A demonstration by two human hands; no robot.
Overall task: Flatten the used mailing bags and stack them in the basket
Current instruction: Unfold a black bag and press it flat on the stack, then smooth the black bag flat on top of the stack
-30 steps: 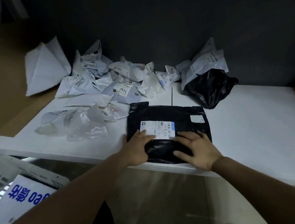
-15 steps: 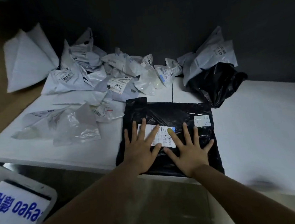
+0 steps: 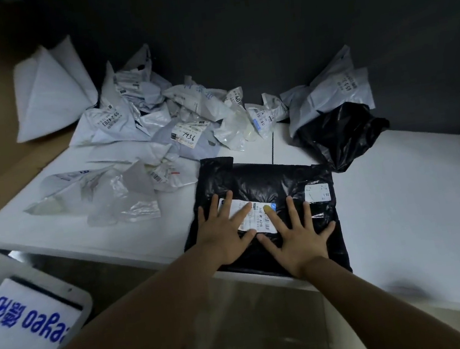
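1. Big white table under both my palms, its near edge just below my wrists.
2. A heap of crumpled mailing bags sits beyond and left of my left hand. A scrunched black bag lies beyond my right hand.
3. The black mailing bag lies flat beneath both hands. I'd judge it thin, soft, slick film that is light, springy and quick to slide.
4. The basket is low and left of my left hand, and a white bag with blue lettering lies in it.
5. Both hands are spread wide with fingers straight, pressing down and gripping nothing.
6. The shipping label sits under my left fingers and looks like the stiffest patch. I'd pinch the two near corners to lift.
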